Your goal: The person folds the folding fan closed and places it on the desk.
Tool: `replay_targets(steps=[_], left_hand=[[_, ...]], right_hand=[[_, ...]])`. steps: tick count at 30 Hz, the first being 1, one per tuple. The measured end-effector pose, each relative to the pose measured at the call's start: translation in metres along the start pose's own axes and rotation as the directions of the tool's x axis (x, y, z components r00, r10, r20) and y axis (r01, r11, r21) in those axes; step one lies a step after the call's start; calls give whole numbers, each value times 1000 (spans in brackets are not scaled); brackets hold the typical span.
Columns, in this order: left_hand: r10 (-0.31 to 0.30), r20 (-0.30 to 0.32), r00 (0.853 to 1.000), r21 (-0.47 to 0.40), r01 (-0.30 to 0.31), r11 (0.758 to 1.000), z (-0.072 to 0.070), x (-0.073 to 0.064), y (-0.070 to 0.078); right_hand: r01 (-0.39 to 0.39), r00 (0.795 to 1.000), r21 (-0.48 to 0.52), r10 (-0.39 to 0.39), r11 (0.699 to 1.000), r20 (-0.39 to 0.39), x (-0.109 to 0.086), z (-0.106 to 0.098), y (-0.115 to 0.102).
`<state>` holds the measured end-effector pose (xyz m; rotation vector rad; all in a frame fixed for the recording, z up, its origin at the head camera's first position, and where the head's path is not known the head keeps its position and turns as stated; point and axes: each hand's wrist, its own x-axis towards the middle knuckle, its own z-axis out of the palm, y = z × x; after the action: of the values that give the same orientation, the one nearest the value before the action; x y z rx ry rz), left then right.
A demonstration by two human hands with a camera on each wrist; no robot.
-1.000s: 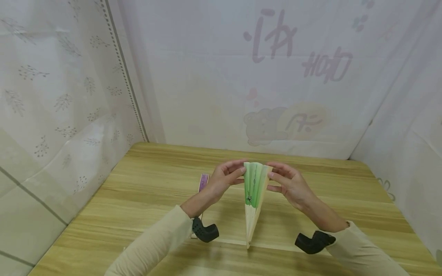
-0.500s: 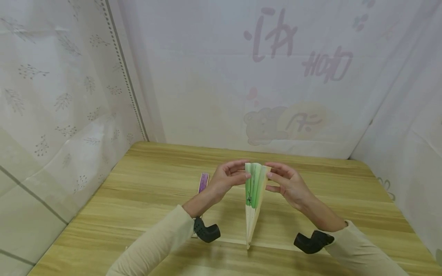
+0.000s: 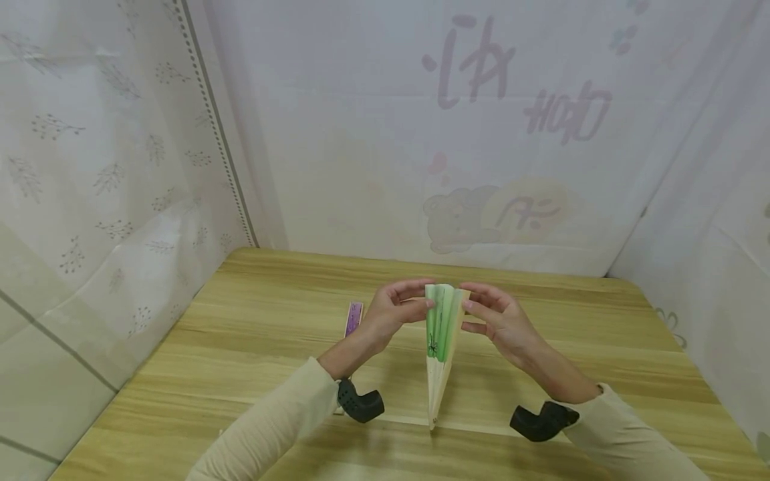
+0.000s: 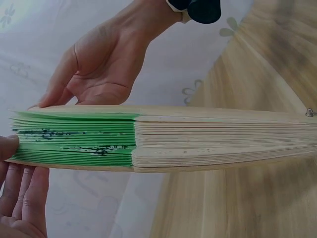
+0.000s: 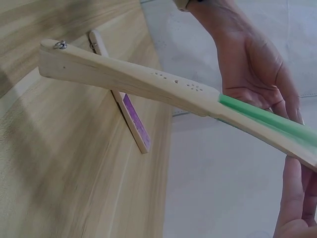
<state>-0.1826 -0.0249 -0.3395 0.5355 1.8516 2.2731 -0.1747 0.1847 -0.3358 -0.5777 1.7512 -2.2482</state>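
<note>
Between the two hands stands a green folding fan, its wooden ribs nearly closed together and its riveted end pointing down toward the near side of the table. The left hand pinches the fan's upper left edge, thumb in front and fingers behind. From the other side, the right hand holds the upper right edge between thumb and fingers. In the left wrist view the pleats of the fan lie stacked in a narrow bundle. A closed purple folding fan lies on the table, partly hidden behind the left forearm.
The wood-grain table spreads under both arms. White printed curtains hang behind it and at both sides. A black wrist mount sits on the left wrist, another black mount on the right.
The green fan has narrowed slightly as the hands draw a little closer together. The purple fan stays where it was.
</note>
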Motion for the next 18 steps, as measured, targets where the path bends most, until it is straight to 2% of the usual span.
replay_targets(steps=[12, 18], left_hand=[[-18, -53, 998, 2, 18, 1000, 1, 0, 1], [-26, -70, 997, 1, 26, 1000, 1, -1, 1]], right_hand=[[-24, 993, -62, 16, 998, -117, 4, 5, 6], [-12, 989, -122, -6, 993, -148, 4, 8, 8]])
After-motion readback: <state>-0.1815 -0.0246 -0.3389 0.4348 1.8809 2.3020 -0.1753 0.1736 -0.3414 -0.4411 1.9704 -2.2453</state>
